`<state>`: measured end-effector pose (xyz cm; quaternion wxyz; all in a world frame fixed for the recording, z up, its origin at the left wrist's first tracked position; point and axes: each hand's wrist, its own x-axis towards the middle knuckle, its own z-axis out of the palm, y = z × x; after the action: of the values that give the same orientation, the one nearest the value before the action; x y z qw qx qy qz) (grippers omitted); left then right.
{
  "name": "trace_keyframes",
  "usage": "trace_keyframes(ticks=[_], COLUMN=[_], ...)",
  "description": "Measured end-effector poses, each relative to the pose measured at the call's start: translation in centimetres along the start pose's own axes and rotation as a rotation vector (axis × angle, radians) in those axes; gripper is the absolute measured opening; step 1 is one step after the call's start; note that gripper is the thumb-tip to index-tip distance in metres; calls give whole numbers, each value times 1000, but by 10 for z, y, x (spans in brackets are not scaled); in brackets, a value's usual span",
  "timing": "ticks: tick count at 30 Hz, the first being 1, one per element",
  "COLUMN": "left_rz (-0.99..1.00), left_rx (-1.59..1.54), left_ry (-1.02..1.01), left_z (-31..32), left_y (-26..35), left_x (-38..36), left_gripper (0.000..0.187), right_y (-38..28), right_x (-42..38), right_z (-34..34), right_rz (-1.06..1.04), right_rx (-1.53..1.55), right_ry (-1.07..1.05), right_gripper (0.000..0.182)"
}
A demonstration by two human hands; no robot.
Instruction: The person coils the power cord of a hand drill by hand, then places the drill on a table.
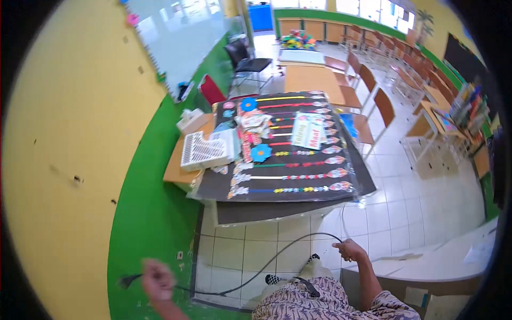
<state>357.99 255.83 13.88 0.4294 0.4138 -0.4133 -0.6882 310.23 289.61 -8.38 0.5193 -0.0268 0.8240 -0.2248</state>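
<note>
A long black cable point(272, 261) sags in a loose curve between my two hands in the head view. My left hand point(158, 280), smeared by motion, is closed around one end of it near the green wall. Beyond that fist sticks out a dark, blurred end piece point(128, 280), whose kind I cannot make out. My right hand point(349, 249) pinches the other part of the cable over the tiled floor. A thinner, pale stretch of cord seems to rise from there towards the table.
Ahead stands a table bearing a black decorated board point(288, 186), paper cut-outs and a white slotted box point(205, 151). A small wall plate point(180, 255) sits low on the green wall. A white tabletop point(437, 264) lies at right. Chairs point(381, 114) line the aisle.
</note>
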Motion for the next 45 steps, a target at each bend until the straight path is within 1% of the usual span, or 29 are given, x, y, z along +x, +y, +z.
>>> trace_keyframes(ticks=[1,2,3,4,6,8,9,11,12,14,15,16,17,19,20,22,24,26,28,31,34,36,37,38,40,41,42,44,45], left_rz=[-255,-447,-568,-767,-804,-868,-887,-807,-820,-1181,-1199,-1217,-1224,-1303,-1375,-1423,-1416,-1398,-1377,-1453,-1442,-1769,-1749,-1747,-1627,-1515,-1402,-1348,-1280], left_rx=[91,211,358,253,179,-29,-8,-133,-112,-740,-734,-625,-517,-485,-452,-413,-370,-336,-296,-181,-66,-448,-393,-408,-465,-441,-415,-520,-550], left_ry=[-66,-46,-198,-541,-865,-943,-969,-812,-844,-1276,-1290,-1168,-1043,-1001,-952,-840,-753,-772,-815,-768,-875,-1284,-1265,-1254,-1355,-1366,-1377,-1344,-1366], left_z=[46,88,135,166,273,355,392,460,476,502,519,539,559,591,607,644,679,712,743,802,868,899,920,941,972,985,998,1016,1021], left_y=[-25,-62,-94,-128,-158,-174,-167,-152,-156,-162,-163,-160,-159,-176,-188,-222,-256,-277,-304,-314,-328,-358,-350,-345,-333,-320,-306,-288,-280], left_x=[5,9,5,6,-31,-58,-62,-71,-62,-31,-33,-36,-39,-36,-32,-20,-10,-22,-38,-63,-57,-23,-16,-6,20,32,45,82,100], left_gripper=[42,43,49,60,70,72,72,66,66,55,55,50,47,50,52,49,56,60,68,64,56,47,40,40,41,40,39,38,37], right_y=[7,10,0,-17,-45,-53,-47,-34,-23,8,27,40,50,59,61,63,56,40,30,16,4,-5,3,12,35,48,76,141,175], right_x=[-6,-15,-43,-82,-154,-193,-195,-196,-191,-166,-151,-152,-154,-151,-148,-146,-150,-150,-142,-130,-112,-93,-71,-48,-2,20,58,132,157], right_z=[-12,-26,-33,-36,-53,-77,-86,-105,-117,-139,-146,-157,-167,-180,-182,-187,-196,-210,-233,-289,-353,-388,-399,-411,-428,-434,-432,-416,-408], right_rz=[-152,-322,-442,-554,-912,-1004,-998,-1045,-1040,-961,-983,-977,-1002,-1095,-1090,-904,-832,-823,-781,-644,-552,-676,-667,-663,-529,-452,-384,-229,-170], right_rx=[397,790,785,777,369,156,183,-30,-6,69,105,109,244,425,444,568,667,624,685,733,673,547,573,564,341,293,208,20,104], right_ry=[-257,-502,-419,-331,-165,-336,-309,-197,-165,197,332,349,332,349,353,487,493,762,829,924,861,800,629,618,323,309,302,333,327], right_gripper=[38,36,34,32,41,40,40,33,33,28,27,27,25,18,18,17,19,20,21,21,20,22,32,32,42,50,50,52,50])
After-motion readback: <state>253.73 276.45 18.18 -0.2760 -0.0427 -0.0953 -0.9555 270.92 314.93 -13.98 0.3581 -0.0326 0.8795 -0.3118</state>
